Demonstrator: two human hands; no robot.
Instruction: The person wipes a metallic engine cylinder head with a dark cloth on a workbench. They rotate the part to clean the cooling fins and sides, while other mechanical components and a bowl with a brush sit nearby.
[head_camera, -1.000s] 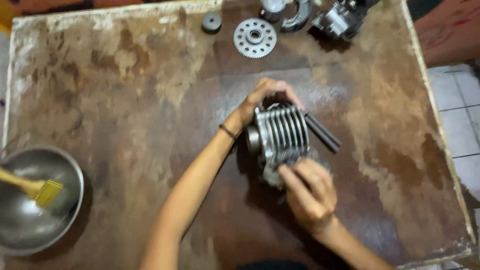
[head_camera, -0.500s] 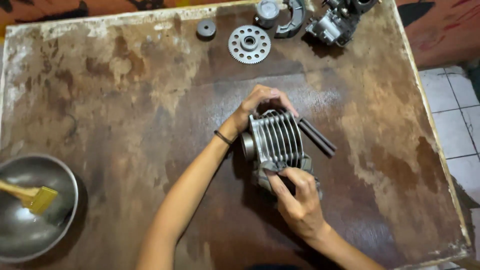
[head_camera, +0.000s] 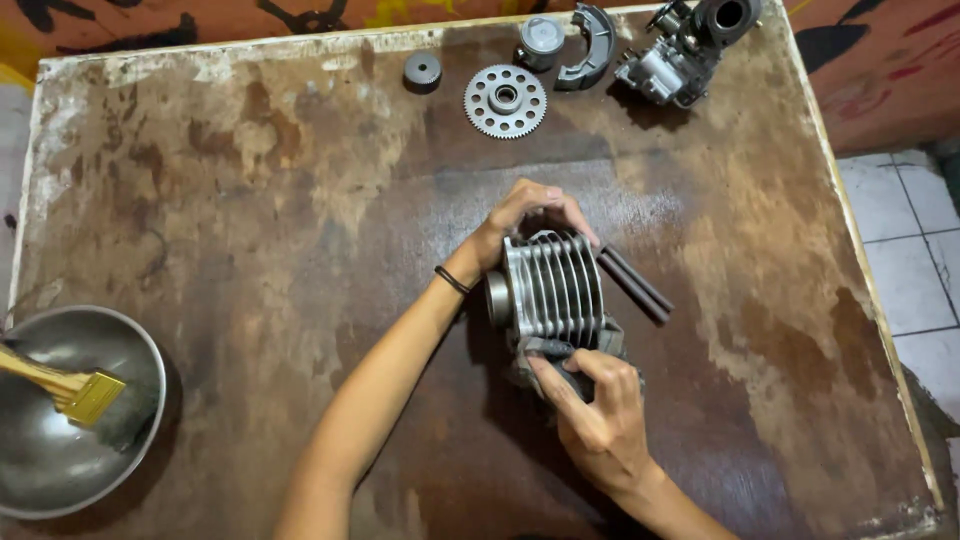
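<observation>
Sitting in metal bowl (head_camera: 60, 470): yellow brush (head_camera: 75, 390), far from hands.

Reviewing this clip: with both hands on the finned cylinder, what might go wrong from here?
1. The right hand presses a grey rag against the finned cylinder; fingertips may scrape on the thin fin edges.
2. The left hand alone steadies the cylinder on its side, so it might roll onto the dark rod beside it.
3. The metal bowl with a brush sits at the table's edge and might be knocked off.
</observation>
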